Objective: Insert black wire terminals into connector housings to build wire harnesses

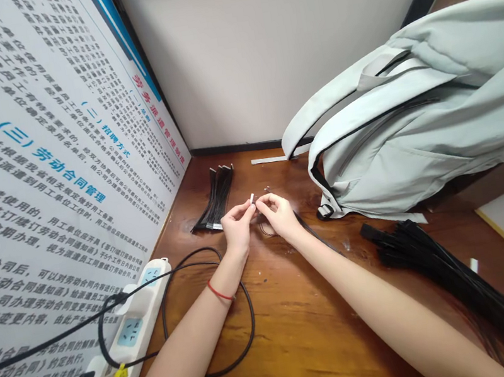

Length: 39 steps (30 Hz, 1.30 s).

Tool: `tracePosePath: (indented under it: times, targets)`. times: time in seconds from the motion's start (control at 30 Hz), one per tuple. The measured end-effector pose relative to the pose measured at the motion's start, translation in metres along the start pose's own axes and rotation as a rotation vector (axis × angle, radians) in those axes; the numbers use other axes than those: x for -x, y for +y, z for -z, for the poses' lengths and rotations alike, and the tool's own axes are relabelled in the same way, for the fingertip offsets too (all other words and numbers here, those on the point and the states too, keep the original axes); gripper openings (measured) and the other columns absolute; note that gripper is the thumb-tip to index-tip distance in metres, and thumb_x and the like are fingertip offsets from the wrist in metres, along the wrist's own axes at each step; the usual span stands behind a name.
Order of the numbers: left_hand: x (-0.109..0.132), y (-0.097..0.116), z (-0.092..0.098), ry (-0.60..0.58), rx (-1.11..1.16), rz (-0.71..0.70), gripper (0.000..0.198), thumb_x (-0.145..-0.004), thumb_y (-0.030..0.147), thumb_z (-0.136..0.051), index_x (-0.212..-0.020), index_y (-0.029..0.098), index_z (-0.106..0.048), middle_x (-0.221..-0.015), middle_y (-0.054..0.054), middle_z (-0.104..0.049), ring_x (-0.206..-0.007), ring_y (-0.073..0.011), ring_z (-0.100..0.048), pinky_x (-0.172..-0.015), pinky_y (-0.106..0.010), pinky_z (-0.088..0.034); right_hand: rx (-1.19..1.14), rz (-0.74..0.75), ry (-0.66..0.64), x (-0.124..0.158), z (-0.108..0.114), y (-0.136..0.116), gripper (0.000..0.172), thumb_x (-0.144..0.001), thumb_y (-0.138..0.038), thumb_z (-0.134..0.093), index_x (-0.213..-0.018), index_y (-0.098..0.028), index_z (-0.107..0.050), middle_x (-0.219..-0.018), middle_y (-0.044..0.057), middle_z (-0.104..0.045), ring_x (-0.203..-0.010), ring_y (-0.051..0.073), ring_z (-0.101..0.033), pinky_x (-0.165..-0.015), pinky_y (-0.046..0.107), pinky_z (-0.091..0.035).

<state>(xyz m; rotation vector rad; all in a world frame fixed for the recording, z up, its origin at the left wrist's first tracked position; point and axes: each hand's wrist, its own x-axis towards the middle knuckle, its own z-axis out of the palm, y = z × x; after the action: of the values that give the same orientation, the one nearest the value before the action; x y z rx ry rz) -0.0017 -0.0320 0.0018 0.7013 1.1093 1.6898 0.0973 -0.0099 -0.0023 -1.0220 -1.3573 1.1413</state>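
Observation:
Both hands meet over the middle of a brown wooden table point(304, 333). My left hand point(237, 224) is closed in a pinch on a small white connector point(252, 199). My right hand point(279, 212) is closed too, pinching a thin dark wire point(265, 229) right beside the connector; the wire loops down under the hand. A red string circles my left wrist. Just beyond the hands lies a bundle of black wires with white ends point(216, 198).
A pale grey backpack point(418, 124) leans at the right. A big heap of black wires point(456, 271) runs along the right side. A white power strip point(127, 336) with black cables lies at the left, below a printed board point(36, 152).

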Motion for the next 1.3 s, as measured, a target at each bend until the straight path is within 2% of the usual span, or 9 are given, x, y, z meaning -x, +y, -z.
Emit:
tracePosePath:
  times: [0.33,0.57,0.73,0.87,1.1,1.3]
  targets:
    - [0.000,-0.002,0.002,-0.027,-0.069,-0.026,0.018,-0.052,0.023,-0.075,-0.067,0.013,-0.069,-0.072,-0.005,-0.070,-0.064,-0.0139,-0.062,-0.066,-0.029,-0.051,0.048,0.026,-0.014,0.000,0.000,0.001,0.018,-0.072,-0.036,-0.056,-0.072,-0.018,-0.055,-0.072,0.002,-0.061,-0.067,0.015,-0.058,-0.067,0.029,-0.048]
    - [-0.001,-0.004,0.003,-0.054,-0.055,-0.101,0.020,-0.057,0.023,-0.073,-0.075,0.015,-0.069,-0.082,-0.005,-0.071,-0.080,-0.0158,-0.065,-0.080,-0.032,-0.049,0.074,0.083,-0.007,0.001,-0.002,-0.001,0.016,-0.074,-0.035,-0.055,-0.073,-0.019,-0.055,-0.073,0.002,-0.062,-0.069,0.016,-0.059,-0.069,0.029,-0.048]
    - [-0.001,-0.004,0.003,-0.053,0.020,-0.090,0.022,-0.058,0.024,-0.073,-0.078,0.015,-0.068,-0.086,-0.007,-0.071,-0.085,-0.0171,-0.065,-0.087,-0.034,-0.047,0.239,0.124,0.022,0.007,-0.003,-0.011,0.017,-0.078,-0.034,-0.053,-0.076,-0.018,-0.060,-0.075,0.002,-0.066,-0.068,0.016,-0.060,-0.068,0.028,-0.048]
    - [-0.003,-0.005,0.004,-0.009,0.056,-0.083,0.024,-0.059,0.025,-0.073,-0.080,0.014,-0.066,-0.085,-0.007,-0.070,-0.082,-0.0170,-0.066,-0.084,-0.035,-0.048,0.347,0.178,0.034,0.012,-0.005,-0.018,0.018,-0.080,-0.034,-0.053,-0.076,-0.019,-0.062,-0.074,0.003,-0.068,-0.066,0.016,-0.062,-0.067,0.027,-0.049]
    - [-0.007,-0.007,0.007,0.057,0.037,-0.099,0.026,-0.060,0.026,-0.073,-0.081,0.014,-0.065,-0.085,-0.007,-0.069,-0.080,-0.0150,-0.065,-0.077,-0.029,-0.048,0.401,0.194,-0.016,0.014,-0.007,-0.014,0.013,-0.077,-0.030,-0.057,-0.078,-0.019,-0.064,-0.072,0.003,-0.070,-0.062,0.015,-0.063,-0.063,0.026,-0.050]
    - [-0.003,-0.002,0.005,-0.036,0.080,-0.034,0.037,-0.060,0.027,-0.074,-0.094,0.014,-0.064,-0.083,-0.007,-0.071,-0.080,-0.0161,-0.067,-0.079,-0.030,-0.049,0.360,0.164,-0.010,0.015,-0.006,-0.014,0.016,-0.078,-0.032,-0.056,-0.076,-0.019,-0.064,-0.071,0.004,-0.069,-0.060,0.016,-0.062,-0.061,0.027,-0.049]
